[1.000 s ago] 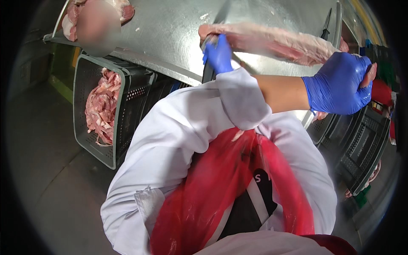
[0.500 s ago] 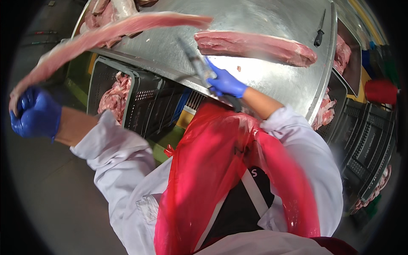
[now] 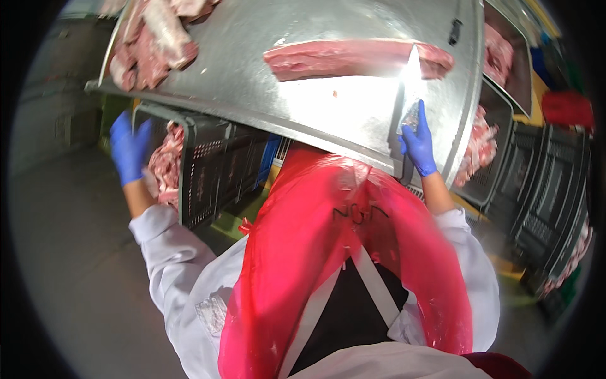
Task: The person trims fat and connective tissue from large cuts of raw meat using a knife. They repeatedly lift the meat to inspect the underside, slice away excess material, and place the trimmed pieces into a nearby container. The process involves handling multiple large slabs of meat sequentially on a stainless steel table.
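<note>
My left hand (image 3: 129,148), gloved in blue, is raised with fingers apart and empty at the left edge of a grey crate of meat trimmings (image 3: 167,158). My right hand (image 3: 416,142), also blue-gloved, grips a knife (image 3: 411,77) near the right side of the steel table (image 3: 252,72). Its shiny blade points away from me and reaches over the right part of a long, pale red piece of meat (image 3: 341,57) lying across the table. Several pale pieces of meat (image 3: 161,38) lie together at the table's back left.
A second knife (image 3: 455,31) lies at the back right. To the right are a tray of meat (image 3: 499,50), a crate of meat pieces (image 3: 475,148), further dark crates (image 3: 543,189) and a red object (image 3: 566,107). A red apron (image 3: 271,265) covers my front.
The strip of meat my left hand swung out leftward has left it, and the hand has opened over the crate. My right hand with the knife has moved right, beside the long piece's right part.
</note>
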Motion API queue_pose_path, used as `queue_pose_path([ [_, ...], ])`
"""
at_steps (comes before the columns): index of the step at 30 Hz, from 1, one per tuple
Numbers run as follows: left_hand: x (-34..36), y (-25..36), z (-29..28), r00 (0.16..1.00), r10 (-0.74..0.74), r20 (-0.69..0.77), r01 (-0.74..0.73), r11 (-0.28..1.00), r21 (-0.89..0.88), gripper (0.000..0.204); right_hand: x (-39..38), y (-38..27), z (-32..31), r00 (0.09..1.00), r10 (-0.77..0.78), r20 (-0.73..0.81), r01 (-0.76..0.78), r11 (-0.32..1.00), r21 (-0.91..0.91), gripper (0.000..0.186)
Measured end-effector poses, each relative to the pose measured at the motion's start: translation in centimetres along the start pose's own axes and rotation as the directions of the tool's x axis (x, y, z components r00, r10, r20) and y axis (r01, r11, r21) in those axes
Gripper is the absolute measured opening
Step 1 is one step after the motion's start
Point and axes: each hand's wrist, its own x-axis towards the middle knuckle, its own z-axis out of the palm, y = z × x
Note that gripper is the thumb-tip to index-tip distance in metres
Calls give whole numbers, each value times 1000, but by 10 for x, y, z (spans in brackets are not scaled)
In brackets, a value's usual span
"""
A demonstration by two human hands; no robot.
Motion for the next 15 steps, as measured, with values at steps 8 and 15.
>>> queue_pose_path([
  [8, 117, 407, 153, 679, 704, 207, -555, 677, -483, 86, -36, -7, -14, 961, -43, -275, 37, 999, -24, 86],
  [15, 42, 443, 146, 766, 628, 135, -579, 766, -278, 54, -109, 30, -33, 875, 11, -484, -22, 1000, -17, 84],
])
